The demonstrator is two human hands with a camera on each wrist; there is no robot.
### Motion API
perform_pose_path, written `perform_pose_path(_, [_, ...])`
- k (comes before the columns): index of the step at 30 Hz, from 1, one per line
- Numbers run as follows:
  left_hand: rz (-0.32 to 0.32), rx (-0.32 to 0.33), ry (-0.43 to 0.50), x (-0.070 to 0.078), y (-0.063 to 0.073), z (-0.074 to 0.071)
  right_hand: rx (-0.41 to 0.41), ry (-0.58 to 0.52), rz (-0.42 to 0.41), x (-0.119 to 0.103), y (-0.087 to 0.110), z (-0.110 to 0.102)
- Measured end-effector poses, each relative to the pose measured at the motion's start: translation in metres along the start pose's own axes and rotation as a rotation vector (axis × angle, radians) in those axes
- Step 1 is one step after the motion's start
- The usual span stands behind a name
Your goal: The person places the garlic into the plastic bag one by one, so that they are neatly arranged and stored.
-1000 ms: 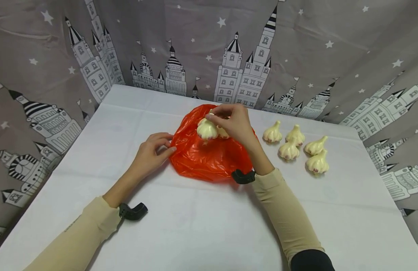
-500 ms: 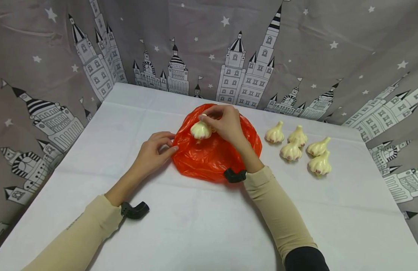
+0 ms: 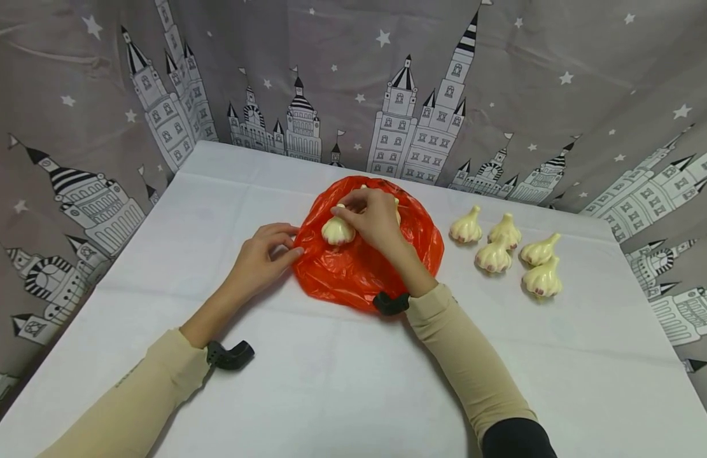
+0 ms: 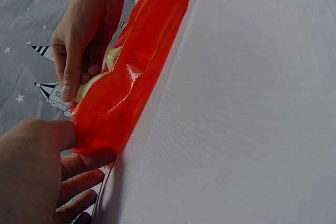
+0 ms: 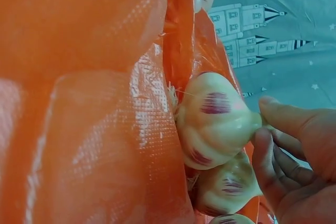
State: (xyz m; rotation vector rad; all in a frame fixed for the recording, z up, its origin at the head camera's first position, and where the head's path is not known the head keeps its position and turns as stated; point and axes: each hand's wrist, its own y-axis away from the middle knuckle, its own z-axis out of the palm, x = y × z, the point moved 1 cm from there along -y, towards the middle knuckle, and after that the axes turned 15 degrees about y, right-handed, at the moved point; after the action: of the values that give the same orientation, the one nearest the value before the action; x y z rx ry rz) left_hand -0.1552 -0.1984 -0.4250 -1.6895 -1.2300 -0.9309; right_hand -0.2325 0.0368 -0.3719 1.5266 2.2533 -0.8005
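Observation:
A red plastic bag (image 3: 353, 280) lies spread on the table with its mouth open. My left hand (image 3: 263, 259) pinches the bag's left edge; in the left wrist view its thumb and index finger (image 4: 89, 160) have the thin film between them. Over the bag's left part, my right hand (image 3: 371, 219) holds a garlic bulb (image 3: 337, 231) by its stem, the root end facing down. The right wrist view shows that pale bulb (image 5: 215, 121), with purple streaks, at the bag's opening. More garlic bulbs (image 5: 226, 184) sit just beneath it in the bag, partly hidden by the right hand in the head view.
Several garlic bulbs lie on the white table (image 3: 307, 381) right of the bag, among them a lone bulb (image 3: 466, 226) nearest it and a front bulb (image 3: 542, 278) farther right. A grey curtain (image 3: 342, 76) printed with castles hangs behind the table.
My right hand has carried the garlic bulb a little left and down into the bag. Bulbs behind the hand have become more visible. The left hand keeps its hold on the bag's edge.

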Motion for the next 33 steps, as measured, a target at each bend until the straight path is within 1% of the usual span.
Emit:
perform_pose_path(5, [0.001,0.001,-0.006,-0.001,0.001,0.000,-0.007,-0.029,0.006,-0.001,0.001,-0.005])
perform_pose_path(9, [0.010,0.005,-0.010,-0.002,0.002,0.000,0.019,-0.041,0.001,-0.003,0.002,-0.015])
perform_pose_path(12, [0.015,0.006,-0.009,-0.002,0.002,0.001,0.037,-0.043,0.018,-0.003,0.003,-0.025])
perform_pose_path(15, [0.023,0.006,-0.009,-0.002,0.002,0.001,0.059,-0.055,0.032,-0.004,0.004,-0.040])
perform_pose_path(20, [0.030,0.009,-0.005,-0.002,0.001,0.001,0.110,-0.085,0.011,-0.008,0.007,-0.065])
perform_pose_path(23, [0.021,0.006,-0.004,-0.003,0.001,0.000,0.108,-0.090,-0.001,-0.008,0.011,-0.074])
perform_pose_path(27, [0.016,0.002,-0.002,-0.002,0.002,0.000,0.089,-0.068,-0.016,-0.007,0.014,-0.079])
perform_pose_path(33, [0.005,0.001,-0.015,-0.002,0.001,0.001,0.061,-0.028,-0.005,-0.001,0.021,-0.084])
